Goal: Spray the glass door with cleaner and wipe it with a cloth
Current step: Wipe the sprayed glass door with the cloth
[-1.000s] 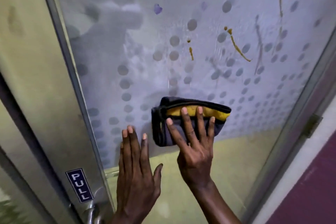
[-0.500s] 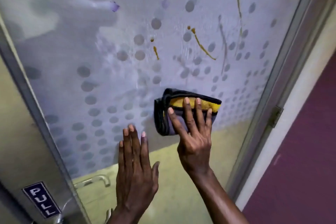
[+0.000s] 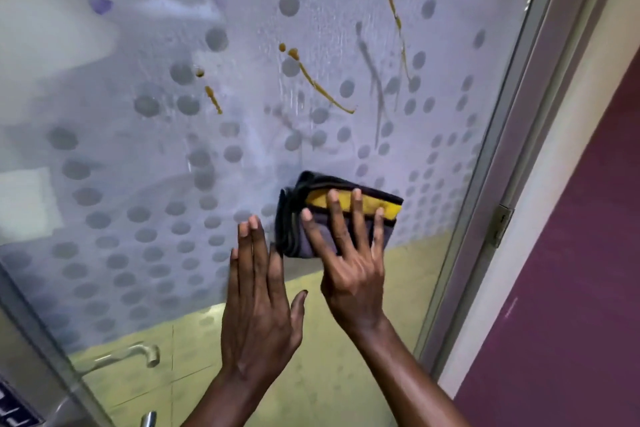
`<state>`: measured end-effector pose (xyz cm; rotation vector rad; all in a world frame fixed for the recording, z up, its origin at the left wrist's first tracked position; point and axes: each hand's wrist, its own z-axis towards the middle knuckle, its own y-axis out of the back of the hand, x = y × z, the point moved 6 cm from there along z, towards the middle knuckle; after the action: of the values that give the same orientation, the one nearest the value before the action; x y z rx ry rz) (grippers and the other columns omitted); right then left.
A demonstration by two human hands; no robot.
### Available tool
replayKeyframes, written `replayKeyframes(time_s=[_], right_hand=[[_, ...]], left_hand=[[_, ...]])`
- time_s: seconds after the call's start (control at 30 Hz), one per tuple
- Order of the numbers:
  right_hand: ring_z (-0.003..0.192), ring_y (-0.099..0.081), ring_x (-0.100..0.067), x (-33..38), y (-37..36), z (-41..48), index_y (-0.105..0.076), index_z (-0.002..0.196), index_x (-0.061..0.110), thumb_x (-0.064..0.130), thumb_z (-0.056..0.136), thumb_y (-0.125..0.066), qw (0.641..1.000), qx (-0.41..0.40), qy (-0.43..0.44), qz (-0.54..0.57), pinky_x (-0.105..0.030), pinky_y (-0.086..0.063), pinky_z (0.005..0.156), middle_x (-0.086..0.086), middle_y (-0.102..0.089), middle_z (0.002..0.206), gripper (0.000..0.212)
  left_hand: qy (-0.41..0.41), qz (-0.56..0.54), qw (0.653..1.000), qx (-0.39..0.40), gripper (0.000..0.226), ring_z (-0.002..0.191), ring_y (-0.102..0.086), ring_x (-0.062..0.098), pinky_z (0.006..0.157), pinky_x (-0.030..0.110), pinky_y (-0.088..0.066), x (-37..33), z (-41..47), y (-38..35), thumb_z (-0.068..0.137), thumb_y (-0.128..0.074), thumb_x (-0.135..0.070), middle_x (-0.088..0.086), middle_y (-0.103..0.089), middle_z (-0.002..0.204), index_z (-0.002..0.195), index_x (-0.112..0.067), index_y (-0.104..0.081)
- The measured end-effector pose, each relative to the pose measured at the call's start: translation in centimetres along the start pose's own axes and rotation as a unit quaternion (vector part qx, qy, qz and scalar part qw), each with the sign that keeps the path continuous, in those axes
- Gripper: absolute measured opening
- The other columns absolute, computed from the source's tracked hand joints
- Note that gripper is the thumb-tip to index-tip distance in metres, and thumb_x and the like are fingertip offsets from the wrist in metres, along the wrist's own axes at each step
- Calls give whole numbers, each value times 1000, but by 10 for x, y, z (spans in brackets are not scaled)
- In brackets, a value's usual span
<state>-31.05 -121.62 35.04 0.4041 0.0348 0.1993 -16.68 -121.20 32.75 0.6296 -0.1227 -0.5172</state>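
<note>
A dark label with white letters point(image 3: 14, 418) sits at the lower left corner, well to the left of the left hand, cut off by the picture's edge so that no word can be read. The right hand point(image 3: 349, 263) lies flat with fingers spread on a folded cloth point(image 3: 337, 215), pressing it against the frosted glass door point(image 3: 138, 149); the hand is open, not clenched around the cloth. The cloth is grey-purple with a yellow band and dark edging (its long axis runs roughly sideways, tilted a little down to the right). The left hand point(image 3: 258, 302) is open too, fingers together and pointing up, palm toward the glass just left of the cloth; whether it touches the pane I cannot tell. Above both hands the dotted glass carries brownish-yellow streaks point(image 3: 318, 83) and wet runs. A metal door handle point(image 3: 124, 355) shows below and left of the left hand, and a hinge point(image 3: 500, 224) sits on the frame to the right of the right hand.
</note>
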Motion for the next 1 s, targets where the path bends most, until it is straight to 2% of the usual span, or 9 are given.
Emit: replayKeyframes(time_s=[0.13,0.27,0.33,0.5,0.57,0.67,0.8,0.87,1.0], right_hand=[[166,-28,-46,-81,9,8,-44,166,20,-18,83,-44,980,-80,-176,48,-74,-32,127,-19,-35,177,92],[167,-30,-41,-119,21,61,-45,165,17,-7,82,-45,892,-207,-358,181,-68,-32,131,-11,-40,176,86],[169,-22,-42,-94,24,79,-48,165,18,-3,82,-46,916,-196,-305,170,-70,-23,133,-11,-36,178,86],[165,-24,-54,-33,9,29,-47,165,22,-16,95,-45,999,-30,22,30,-80,-25,126,-16,-38,175,80],[164,-27,-53,-59,6,10,-46,165,24,-20,93,-48,1000,-24,18,0,-79,-28,126,-16,-38,175,85],[167,-27,-46,-115,15,18,-42,167,21,-23,82,-47,987,-81,-129,45,-72,-32,129,-17,-35,177,96],[167,-28,-41,-153,23,59,-44,167,15,-10,79,-44,914,-184,-325,162,-66,-33,132,-12,-37,177,91],[167,-26,-46,-129,23,68,-44,166,12,-2,81,-47,937,-168,-282,121,-70,-29,131,-17,-35,177,86],[165,-21,-56,-84,12,30,-46,165,15,-16,97,-48,999,-37,-6,25,-78,-24,128,-21,-32,176,75]], left_hand=[[-1,33,999,16,114,169,-5,48,133,59,-21,4,5,-7,85,-89,-31,32,-6,180,169,6,-20],[0,31,999,-9,104,170,-6,46,136,55,-17,4,3,-3,92,-85,-27,30,-6,181,168,6,-23],[11,-5,1000,-24,101,169,-9,48,136,56,-22,-3,4,-2,94,-80,-35,30,-9,180,167,7,-24],[-47,3,999,-17,105,168,-13,48,130,61,-31,-30,15,-10,90,-87,-38,34,-17,177,163,11,-31],[-38,6,999,-12,105,168,-12,49,130,62,-30,-33,22,-13,91,-86,-36,35,-16,177,164,11,-28],[-43,30,999,7,105,169,-9,48,131,60,-28,-32,25,-17,93,-83,-38,32,-12,179,167,9,-24],[-26,38,999,6,108,170,-7,46,132,59,-27,-31,23,-19,90,-86,-35,31,-10,180,167,9,-23],[-25,19,1000,-2,103,169,-8,47,133,59,-26,-38,24,-21,93,-83,-34,32,-11,179,167,9,-24],[-55,19,998,15,99,170,-9,45,133,58,-25,-59,30,-32,95,-79,-32,28,-11,181,168,6,-25]])
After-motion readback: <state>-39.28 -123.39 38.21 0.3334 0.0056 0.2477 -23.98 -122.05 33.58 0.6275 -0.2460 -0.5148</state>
